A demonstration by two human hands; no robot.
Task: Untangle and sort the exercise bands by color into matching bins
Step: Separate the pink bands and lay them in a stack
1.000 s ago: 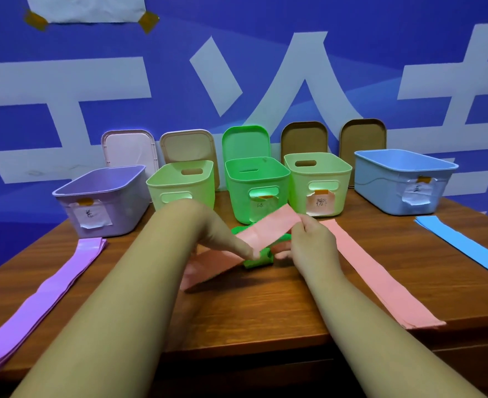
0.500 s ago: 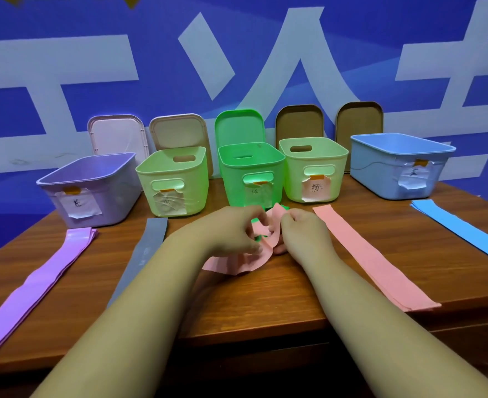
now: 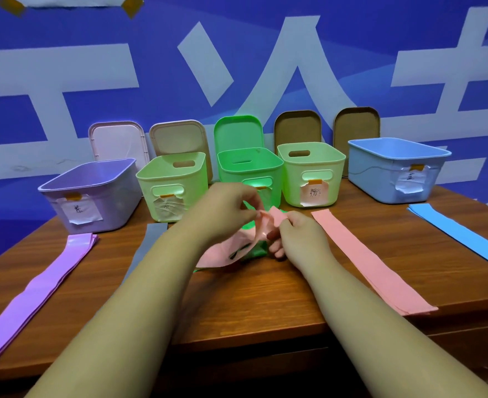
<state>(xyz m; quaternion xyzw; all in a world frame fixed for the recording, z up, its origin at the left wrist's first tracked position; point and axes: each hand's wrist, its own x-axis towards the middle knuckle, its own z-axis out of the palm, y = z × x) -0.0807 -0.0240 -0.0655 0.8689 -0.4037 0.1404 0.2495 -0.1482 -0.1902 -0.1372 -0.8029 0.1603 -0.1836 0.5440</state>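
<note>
At the table's middle a pink band [image 3: 222, 252] is tangled with a green band [image 3: 255, 249] that shows beneath it. My left hand [image 3: 228, 208] pinches a fold of the pink band from above. My right hand [image 3: 297, 237] grips the same band's upper end just to the right. Flat on the table lie a second pink band [image 3: 366, 259], a blue band [image 3: 461, 234], a purple band [image 3: 36, 291] and a grey band [image 3: 146, 245], partly hidden by my left forearm.
A row of open bins stands behind: purple bin [image 3: 116, 202], light green bin [image 3: 148, 185], bright green bin [image 3: 277, 173], another light green bin [image 3: 337, 179], blue bin [image 3: 366, 168]. Lids lean on the blue wall. The table's front edge runs below my forearms.
The pink band, stretched out straight a second ago, is now bunched up between my hands. Both hands have come closer together and lifted its fold off the green band.
</note>
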